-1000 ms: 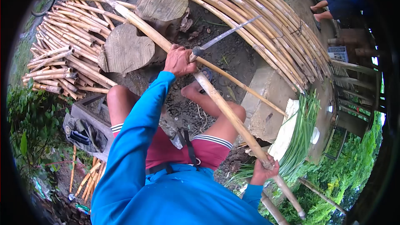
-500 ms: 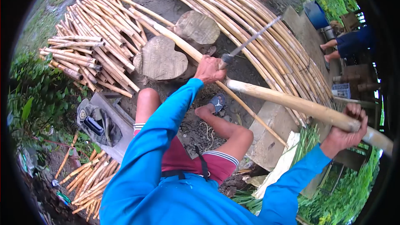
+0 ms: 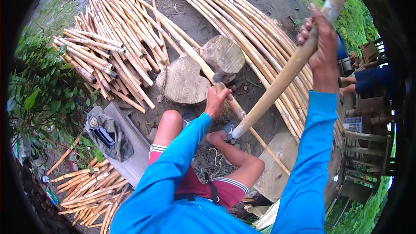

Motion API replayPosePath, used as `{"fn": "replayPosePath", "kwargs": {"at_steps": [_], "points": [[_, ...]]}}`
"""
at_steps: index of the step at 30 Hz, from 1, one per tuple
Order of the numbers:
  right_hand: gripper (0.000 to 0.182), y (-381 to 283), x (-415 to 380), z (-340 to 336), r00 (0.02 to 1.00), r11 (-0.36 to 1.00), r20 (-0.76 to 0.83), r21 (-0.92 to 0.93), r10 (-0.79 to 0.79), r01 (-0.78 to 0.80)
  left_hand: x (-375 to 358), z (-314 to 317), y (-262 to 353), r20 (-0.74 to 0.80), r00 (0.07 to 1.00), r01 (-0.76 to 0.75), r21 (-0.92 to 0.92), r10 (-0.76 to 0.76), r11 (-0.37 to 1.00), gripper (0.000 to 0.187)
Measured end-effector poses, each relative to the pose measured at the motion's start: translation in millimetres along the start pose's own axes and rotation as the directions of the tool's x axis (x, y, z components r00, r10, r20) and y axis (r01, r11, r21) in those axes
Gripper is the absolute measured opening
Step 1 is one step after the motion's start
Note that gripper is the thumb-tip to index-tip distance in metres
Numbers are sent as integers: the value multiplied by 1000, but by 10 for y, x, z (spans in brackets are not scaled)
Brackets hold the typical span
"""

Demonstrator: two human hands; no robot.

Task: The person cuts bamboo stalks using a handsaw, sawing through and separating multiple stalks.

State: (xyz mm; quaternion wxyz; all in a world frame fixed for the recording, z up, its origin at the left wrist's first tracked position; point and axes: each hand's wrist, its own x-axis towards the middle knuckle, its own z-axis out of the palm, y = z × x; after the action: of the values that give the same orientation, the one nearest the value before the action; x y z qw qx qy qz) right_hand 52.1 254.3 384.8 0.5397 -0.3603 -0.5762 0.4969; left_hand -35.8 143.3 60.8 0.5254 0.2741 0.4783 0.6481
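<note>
My left hand [image 3: 215,102] is closed around the handle of a long-bladed hand tool [image 3: 218,79]; its dark collar shows above my fist, while the blade is out of sight. Directly beneath that fist runs a bamboo pole [image 3: 189,52], slanting across two wooden stumps [image 3: 184,82]. A thinner stick [image 3: 271,154] continues down to the right from near the pole's end. Raised at upper right, my right hand [image 3: 320,39] grips a thick bamboo length [image 3: 277,84]. Its pale lower end hangs near my sandalled foot [image 3: 221,135], and its upper end leaves the view.
Cut bamboo pieces [image 3: 125,34] are heaped at upper left, and long poles [image 3: 255,30] lie behind the stumps. A bench [image 3: 125,147] at left carries a camouflage cap [image 3: 108,134]. Shorter sticks [image 3: 89,190] lie below it. A person's legs [image 3: 349,84] show at far right.
My right hand has swung up and inward, tilting the thick bamboo steeply so its near end has dropped toward my foot. The tool in my left hand has turned, and its blade no longer shows.
</note>
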Motion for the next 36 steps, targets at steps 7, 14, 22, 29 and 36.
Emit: {"fn": "replayPosePath", "kwargs": {"at_steps": [7, 14, 22, 29, 36], "points": [[25, 1109, 464, 688, 965, 932, 150, -327, 215, -157, -476, -1064, 193, -232, 973, -14, -71, -3, 997, 24], [29, 2119, 92, 1135, 661, 771, 403, -409, 632, -488, -67, -1402, 147, -448, 894, -141, -279, 2, 950, 20], [33, 3045, 219, 1277, 606, 694, 405, -617, 684, -371, -18, -1457, 114, -461, 881, -64, -336, -105, 940, 22], [65, 3786, -95, 1136, 861, 305, 345, -922, 373, 237, 13, -1509, 19, -458, 874, -41, -399, -161, 916, 22], [74, 3199, -628, 574, 781, 378, 485, -860, 393, 344, 47, -1580, -2, -428, 885, 17, -367, -185, 930, 28]]}}
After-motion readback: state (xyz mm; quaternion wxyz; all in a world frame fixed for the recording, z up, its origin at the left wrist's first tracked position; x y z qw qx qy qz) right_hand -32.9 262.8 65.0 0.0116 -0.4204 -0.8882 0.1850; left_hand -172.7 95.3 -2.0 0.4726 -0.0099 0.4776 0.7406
